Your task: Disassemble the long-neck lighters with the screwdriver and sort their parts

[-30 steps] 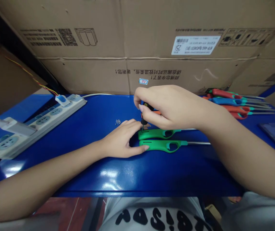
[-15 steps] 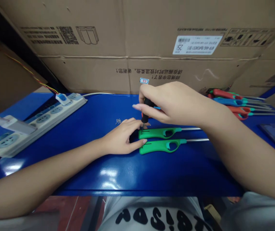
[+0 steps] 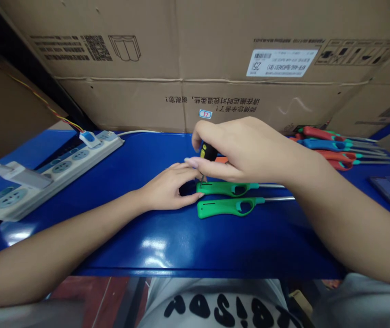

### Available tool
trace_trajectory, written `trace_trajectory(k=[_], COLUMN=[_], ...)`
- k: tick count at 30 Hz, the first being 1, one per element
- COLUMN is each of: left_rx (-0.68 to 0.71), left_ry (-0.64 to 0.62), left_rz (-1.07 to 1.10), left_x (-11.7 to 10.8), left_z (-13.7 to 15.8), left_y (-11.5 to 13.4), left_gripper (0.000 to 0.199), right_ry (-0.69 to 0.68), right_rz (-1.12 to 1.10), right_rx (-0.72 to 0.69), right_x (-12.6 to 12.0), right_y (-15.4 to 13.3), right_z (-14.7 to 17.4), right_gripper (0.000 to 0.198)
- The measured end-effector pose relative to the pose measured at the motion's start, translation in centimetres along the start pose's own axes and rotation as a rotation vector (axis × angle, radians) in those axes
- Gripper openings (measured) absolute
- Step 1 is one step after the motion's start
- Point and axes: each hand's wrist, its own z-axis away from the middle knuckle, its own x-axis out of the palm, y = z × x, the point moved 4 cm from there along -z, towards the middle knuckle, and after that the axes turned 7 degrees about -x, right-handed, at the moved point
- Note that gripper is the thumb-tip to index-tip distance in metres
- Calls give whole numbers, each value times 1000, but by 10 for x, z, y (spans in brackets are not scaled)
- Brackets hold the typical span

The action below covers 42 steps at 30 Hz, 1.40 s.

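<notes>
Right hand [image 3: 246, 148] has its fingers clenched round a black-and-yellow screwdriver [image 3: 209, 151], tip down at the butt of the far green lighter [image 3: 223, 188], which the left hand [image 3: 166, 187] pinches between thumb and fingers! Just beside it on the blue table [image 3: 120, 253] lies the near green lighter [image 3: 220, 208]; behind, there's cardboard [image 3: 136, 107] with upside-down Chinese print, "谢谢您!" included, a small red-numbered sticker [image 3: 205, 114], and a white label [image 3: 282, 63] showing "25" and "(B1)".

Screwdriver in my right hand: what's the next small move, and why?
Probably a gentle turn of the screwdriver: your right hand grips it, its tip stands at the butt of the farther green utility lighter, and your left hand brackets that end.
</notes>
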Motion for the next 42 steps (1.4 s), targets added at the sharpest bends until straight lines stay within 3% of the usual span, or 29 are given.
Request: trace_trajectory(k=[20, 42], left_rx=[20, -67], left_ry=[4, 13], left_rz=[11, 84], left_x=[0, 1], left_z=[-1, -1], left_y=[0, -1], left_gripper=[22, 26], right_ry=[1, -36], right_rz=[-28, -69], right_rx=[-24, -35], right_x=[1, 0], right_y=[4, -2], right_z=[1, 0], right_gripper=[32, 34])
